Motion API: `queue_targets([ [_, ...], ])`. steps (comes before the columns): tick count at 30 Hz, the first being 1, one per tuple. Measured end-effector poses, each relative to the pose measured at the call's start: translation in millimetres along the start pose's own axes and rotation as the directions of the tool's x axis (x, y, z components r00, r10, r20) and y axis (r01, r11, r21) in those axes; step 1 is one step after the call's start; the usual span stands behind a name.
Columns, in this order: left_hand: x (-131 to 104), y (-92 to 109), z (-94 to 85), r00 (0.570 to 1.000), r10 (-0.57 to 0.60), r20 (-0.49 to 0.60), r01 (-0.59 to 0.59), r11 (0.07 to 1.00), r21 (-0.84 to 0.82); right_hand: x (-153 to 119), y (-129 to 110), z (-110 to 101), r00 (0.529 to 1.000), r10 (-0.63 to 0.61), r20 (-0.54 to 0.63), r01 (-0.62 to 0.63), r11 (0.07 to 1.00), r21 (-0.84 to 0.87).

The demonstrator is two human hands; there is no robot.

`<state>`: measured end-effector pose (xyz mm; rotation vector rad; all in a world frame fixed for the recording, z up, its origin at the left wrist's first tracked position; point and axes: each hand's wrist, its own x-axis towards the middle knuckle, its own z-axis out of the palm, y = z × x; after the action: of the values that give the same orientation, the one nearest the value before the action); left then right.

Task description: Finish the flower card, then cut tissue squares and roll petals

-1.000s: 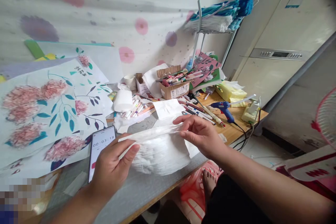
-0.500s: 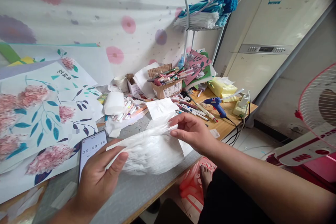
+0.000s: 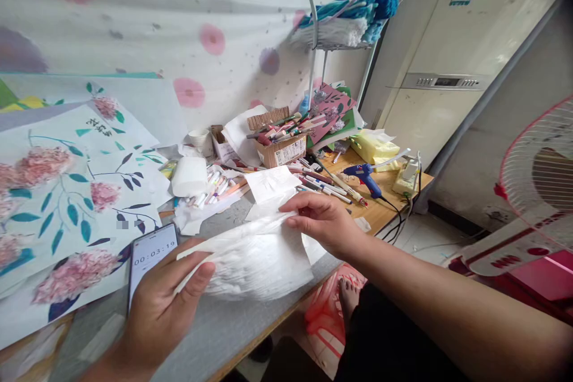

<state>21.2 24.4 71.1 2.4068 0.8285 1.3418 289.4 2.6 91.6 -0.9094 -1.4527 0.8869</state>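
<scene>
Holding white tissue (image 3: 255, 256), phone (image 3: 152, 256) beside left hand (image 3: 168, 298), glue gun (image 3: 364, 176) beyond

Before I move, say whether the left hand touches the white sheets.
Touching: the head view shows the left hand pinching the white sheets, thumb in front.
</scene>
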Motion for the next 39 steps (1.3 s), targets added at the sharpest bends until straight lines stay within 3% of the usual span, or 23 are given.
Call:
queue_targets([
  [5, -1.5, -2.1, -0.5, 1.000, 0.016, 0.017, -0.016, 1.000, 0.007, 0.4, 0.0, -1.9, 0.999, -0.011, 0.039, 0.014, 0.997, -0.080],
  [14, -2.5, -0.3, -0.1, 1.000, 0.023, 0.008, -0.023, 0.999, 0.030, 1.1, -3.5, -4.5, 0.966, -0.181, 0.182, 0.217, 0.955, -0.202],
  [26, 1.4, 6.4, 1.1, 0.998, 0.025, 0.053, -0.024, 1.000, -0.018, 0.0, -8.6, -0.8, 0.976, -0.135, 0.171, 0.179, 0.945, -0.275],
  [34, 1.6, 4.2, 1.7, 0.998, 0.057, 0.030, -0.057, 0.998, -0.011, -0.7, -7.5, -0.8, 0.956, -0.231, 0.183, 0.280, 0.905, -0.321],
  [39, 4.0, 5.9, 1.1, 0.997, 0.057, 0.045, -0.057, 0.998, -0.019, -2.3, -7.6, 0.2, 0.960, -0.227, 0.163, 0.275, 0.876, -0.397],
])
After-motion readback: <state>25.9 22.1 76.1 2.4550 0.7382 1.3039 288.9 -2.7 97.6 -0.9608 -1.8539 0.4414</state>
